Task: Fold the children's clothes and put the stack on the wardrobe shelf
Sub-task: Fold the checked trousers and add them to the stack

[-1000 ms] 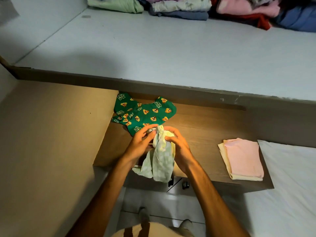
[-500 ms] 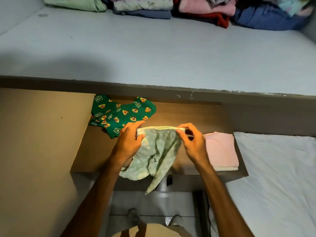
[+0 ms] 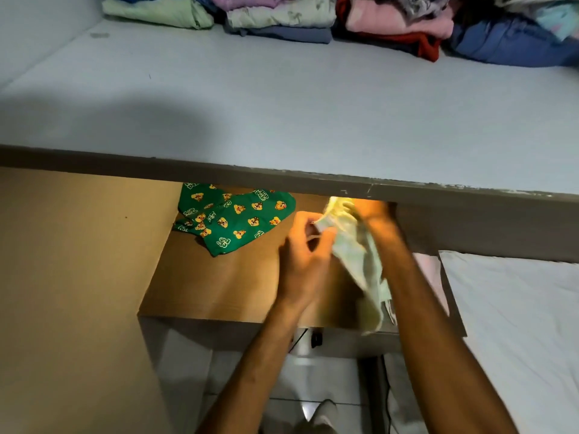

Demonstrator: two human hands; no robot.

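A pale green garment (image 3: 357,255) hangs over the wooden tabletop (image 3: 219,286), pinched at its top edge by both hands. The left hand (image 3: 305,255) grips its near corner; the right hand (image 3: 374,214) clasps the far end. A green printed garment (image 3: 235,219) lies beside them on the left, and folded clothes (image 3: 282,17) sit on the shelf (image 3: 282,114) above.

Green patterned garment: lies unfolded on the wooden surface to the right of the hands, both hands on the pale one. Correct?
Not quite. In the head view the green patterned garment lies left of the hands. The left hand and right hand do hold the pale garment.
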